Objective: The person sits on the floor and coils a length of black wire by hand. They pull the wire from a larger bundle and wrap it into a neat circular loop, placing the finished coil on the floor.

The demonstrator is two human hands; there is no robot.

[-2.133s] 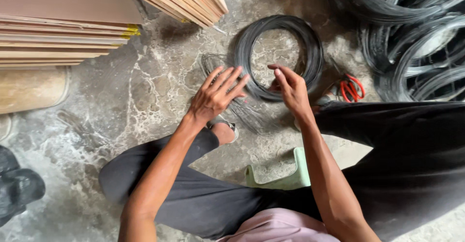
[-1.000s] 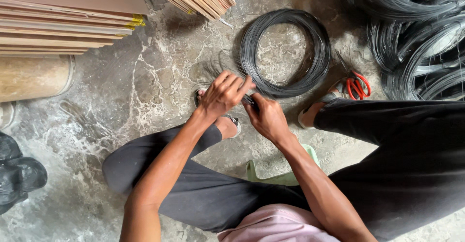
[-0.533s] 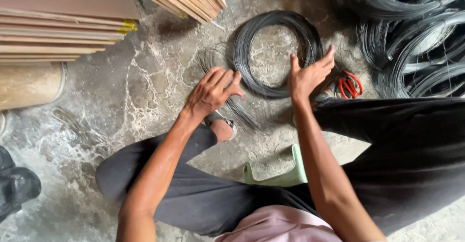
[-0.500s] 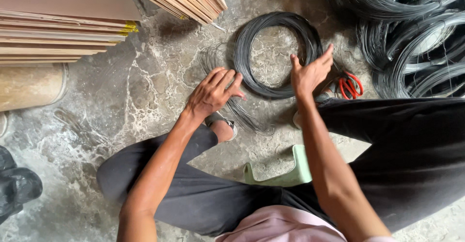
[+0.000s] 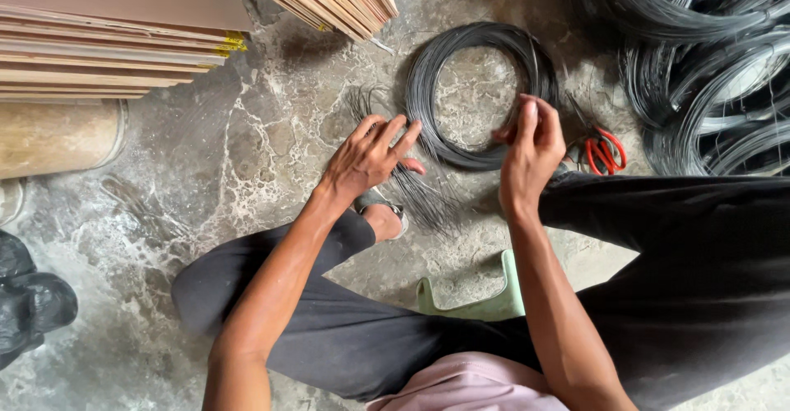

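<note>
- Taking the coil of black wire (image 5: 481, 94) on the concrete floor (image 5: 230, 156) as the landmark: half a second ago the right hand (image 5: 531, 143) was spread open over the coil's right rim, fingers fanned. Now it has pulled back toward the near rim and closed into a loose fist, thumb and fingers pinched together. It looks clamped on a thin strand, though the wire itself is too fine for me to make out in the grip.
- The left hand (image 5: 370, 154) has hardly moved. It sits just left of the coil's near edge, fingers extended and slightly apart, thumb tucked under, resting on or pinching the bundle of cut wire lengths (image 5: 411, 185) that fans out beneath it. I cannot tell whether it truly grips them.
- My reading: a fresh strand is being drawn off the coil while the other hand steadies the cut pieces.
- Count, left to right of the coil: two stacks of plywood sheets (image 5: 107, 41) far left and up-left; one bundle of cut lengths; one flat coil; one pair of red-handled cutters (image 5: 605, 149) just right of it; a pile of bigger wire coils (image 5: 708, 57) far right, at least three, overlapping.
- One pale green stool (image 5: 477, 300) shows below the coil, between the person's legs.
</note>
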